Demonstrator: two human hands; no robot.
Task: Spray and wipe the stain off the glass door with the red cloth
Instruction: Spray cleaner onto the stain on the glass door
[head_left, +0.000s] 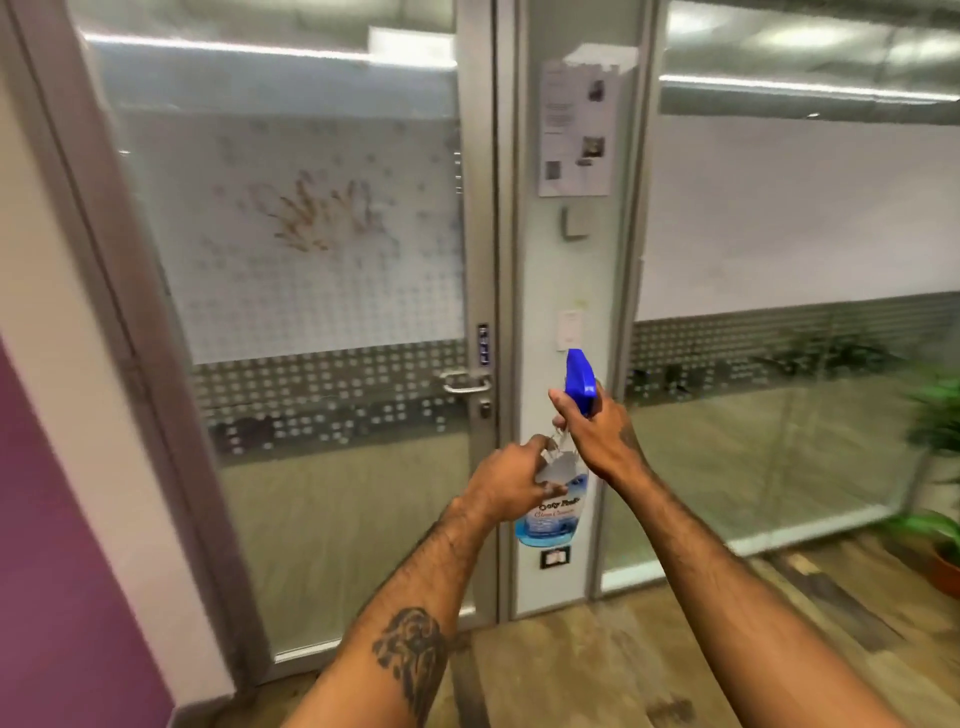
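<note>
Stain (317, 218) on the glass door (322, 493): brownish smears sit on the frosted, dotted band in the upper left of the frame, well above and to the left of both hands, not yet wiped.

Right hand (597, 431), at centre frame, is closed around the neck of the spray bottle (553, 512), just under its blue trigger head (581, 379). That grip appears chosen so a finger can reach the trigger, though the trigger side is turned away and I cannot tell whether a finger rests on it. Left hand (511, 480), just below and left of it, has its fingers curled against the clear body of the bottle above the blue label. It seems to be steadying the bottle, or perhaps turning the nozzle into line; which, I cannot tell.

Held low, in front of the pale panel between the door and the glazing on the right, the bottle hangs near the level of the door handle (466, 383), with the blue head pointing up and slightly left. Judging from that, spraying has not begun: the bottle would need to rise and swing left toward the smears first.

No red cloth shows anywhere in view. A paper notice (576, 127) hangs on the panel near top centre, and green plants (935, 426) stand at the right edge.
</note>
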